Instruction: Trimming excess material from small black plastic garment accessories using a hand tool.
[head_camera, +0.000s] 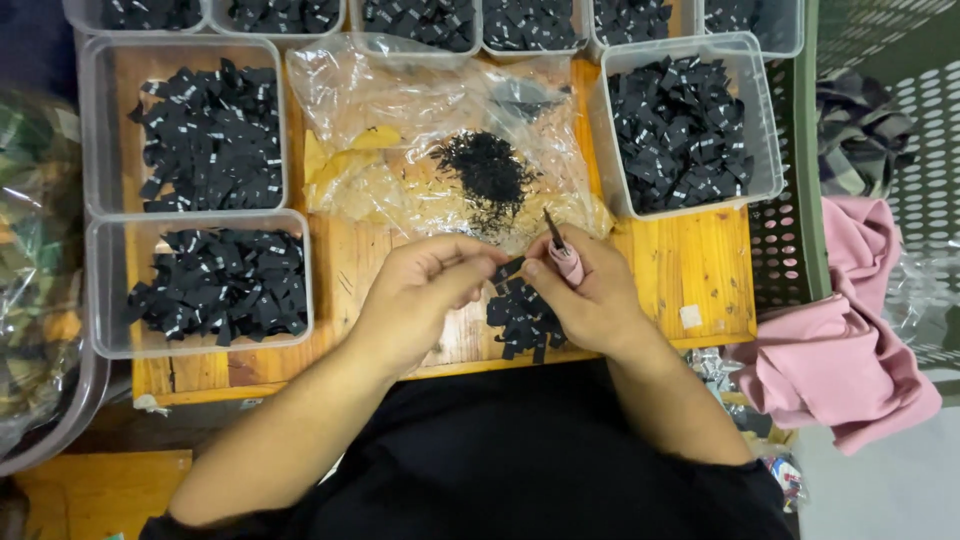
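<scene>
My left hand and my right hand meet over a wooden board, both pinching one small black fabric label between them. My right hand also grips a thin pointed tool with a pink handle, its tip pointing up and away. Under my hands lies a loose pile of black labels. Just beyond them, a heap of thin black strands rests on a crumpled clear plastic bag.
Clear plastic bins of black labels stand at the left, at the right and along the back. A green perforated crate and pink cloth are to the right. Bagged patterned fabric sits far left.
</scene>
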